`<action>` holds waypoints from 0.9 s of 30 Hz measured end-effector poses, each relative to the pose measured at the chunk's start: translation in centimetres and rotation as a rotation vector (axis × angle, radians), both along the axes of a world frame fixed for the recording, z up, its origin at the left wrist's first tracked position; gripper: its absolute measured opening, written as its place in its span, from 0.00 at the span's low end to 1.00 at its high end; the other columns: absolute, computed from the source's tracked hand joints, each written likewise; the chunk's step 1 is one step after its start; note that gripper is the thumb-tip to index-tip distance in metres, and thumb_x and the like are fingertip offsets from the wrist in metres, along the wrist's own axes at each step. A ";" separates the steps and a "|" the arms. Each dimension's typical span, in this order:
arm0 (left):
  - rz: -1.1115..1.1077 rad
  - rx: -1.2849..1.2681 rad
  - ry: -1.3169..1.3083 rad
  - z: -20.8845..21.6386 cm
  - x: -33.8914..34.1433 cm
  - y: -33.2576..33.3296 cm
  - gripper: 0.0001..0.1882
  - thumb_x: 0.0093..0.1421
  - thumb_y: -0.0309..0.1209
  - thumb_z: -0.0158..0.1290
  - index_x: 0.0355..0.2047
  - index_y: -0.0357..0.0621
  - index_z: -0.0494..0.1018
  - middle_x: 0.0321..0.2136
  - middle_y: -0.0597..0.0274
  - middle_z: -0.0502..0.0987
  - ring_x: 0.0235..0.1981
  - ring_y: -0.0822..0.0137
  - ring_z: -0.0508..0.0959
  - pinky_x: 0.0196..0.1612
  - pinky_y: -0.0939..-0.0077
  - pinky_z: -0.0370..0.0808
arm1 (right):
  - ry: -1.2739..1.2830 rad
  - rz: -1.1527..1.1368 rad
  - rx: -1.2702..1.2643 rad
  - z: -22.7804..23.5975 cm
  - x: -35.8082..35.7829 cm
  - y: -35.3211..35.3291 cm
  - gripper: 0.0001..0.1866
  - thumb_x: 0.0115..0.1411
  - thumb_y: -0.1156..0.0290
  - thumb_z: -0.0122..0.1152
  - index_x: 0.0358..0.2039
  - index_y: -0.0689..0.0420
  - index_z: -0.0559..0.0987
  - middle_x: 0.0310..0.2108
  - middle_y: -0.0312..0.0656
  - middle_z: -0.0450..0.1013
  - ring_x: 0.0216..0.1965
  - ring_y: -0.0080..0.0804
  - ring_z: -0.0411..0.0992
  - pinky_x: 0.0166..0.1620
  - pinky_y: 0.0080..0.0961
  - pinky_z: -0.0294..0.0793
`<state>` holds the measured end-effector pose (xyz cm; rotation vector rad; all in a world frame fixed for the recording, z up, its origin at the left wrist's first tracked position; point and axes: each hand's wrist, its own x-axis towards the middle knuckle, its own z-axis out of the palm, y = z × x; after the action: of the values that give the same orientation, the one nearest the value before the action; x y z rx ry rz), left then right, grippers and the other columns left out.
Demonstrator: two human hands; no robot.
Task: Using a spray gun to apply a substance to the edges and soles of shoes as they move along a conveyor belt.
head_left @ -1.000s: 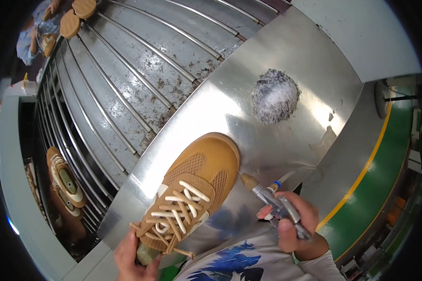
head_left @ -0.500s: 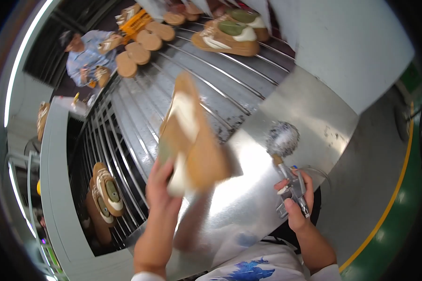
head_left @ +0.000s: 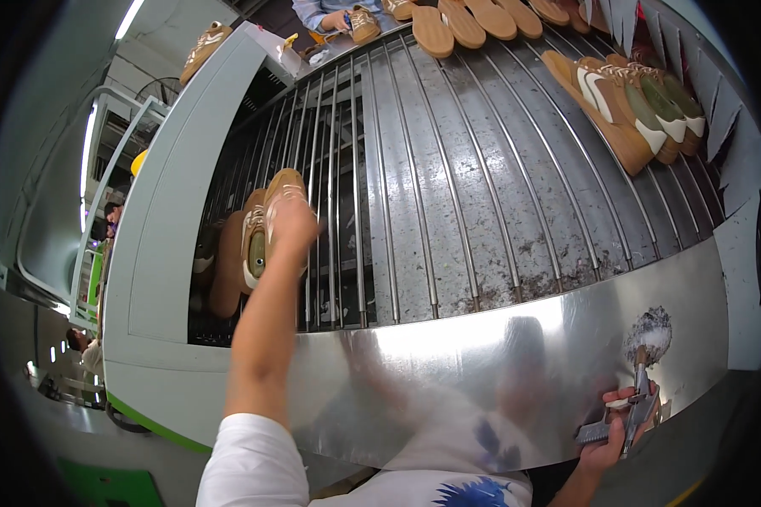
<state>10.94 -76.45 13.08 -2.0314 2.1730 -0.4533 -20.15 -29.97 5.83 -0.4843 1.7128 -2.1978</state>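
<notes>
At the left, my left hand [head_left: 294, 224] is closed over a tan sneaker [head_left: 284, 182] that rests on the metal rods; most of its fingers are hidden. Close beside that shoe stands another tan sneaker [head_left: 251, 241] with a green insole, next to the side wall of the rod bed. My right hand [head_left: 617, 422] grips a metal pistol-shaped tool [head_left: 643, 401] by its handle, low at the right. A round, fuzzy whitish-grey head [head_left: 648, 335] shows at the tool's tip, over the shiny metal sheet.
Parallel metal rods [head_left: 423, 203] run away from the shiny front sheet [head_left: 448, 363]. Several sneakers [head_left: 626, 110] stand far right beside hanging strips [head_left: 723, 127]. Upturned soles [head_left: 465, 21] line the back. Across the bed, a person's hand [head_left: 336, 21] is near a shoe [head_left: 364, 25].
My left hand has carried the sneaker from above the middle of the bed to the rods at the left. The view has swung left; my right hand still grips the tool.
</notes>
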 end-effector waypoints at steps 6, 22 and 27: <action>0.288 0.259 0.692 4.0 9.6 -2.4 0.31 0.42 0.35 0.58 0.47 0.33 0.68 0.40 0.49 0.76 0.39 0.56 0.78 0.42 0.69 0.75 | -0.045 -0.020 -0.009 0.3 0.2 0.2 0.39 0.49 0.61 0.53 0.59 0.66 0.54 0.35 0.49 0.68 0.32 0.36 0.69 0.42 0.34 0.69; 0.299 1.158 2.271 2.1 -1.7 29.9 0.39 0.46 0.33 0.56 0.59 0.39 0.56 0.54 0.50 0.67 0.53 0.52 0.70 0.57 0.56 0.66 | -0.137 0.067 0.084 4.7 -3.1 1.3 0.28 0.56 0.63 0.51 0.54 0.66 0.62 0.32 0.46 0.71 0.27 0.33 0.72 0.37 0.28 0.73; 0.207 1.290 2.030 1.0 -6.7 34.2 0.46 0.44 0.32 0.64 0.60 0.37 0.51 0.53 0.56 0.65 0.54 0.61 0.68 0.57 0.66 0.64 | -0.290 0.541 -0.021 9.2 0.3 -1.6 0.28 0.57 0.62 0.53 0.52 0.69 0.64 0.30 0.48 0.72 0.30 0.31 0.73 0.37 0.26 0.74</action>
<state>4.20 -42.24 14.13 -1.3777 1.1871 3.0286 -19.88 -31.59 15.06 -0.5284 1.2309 -1.7916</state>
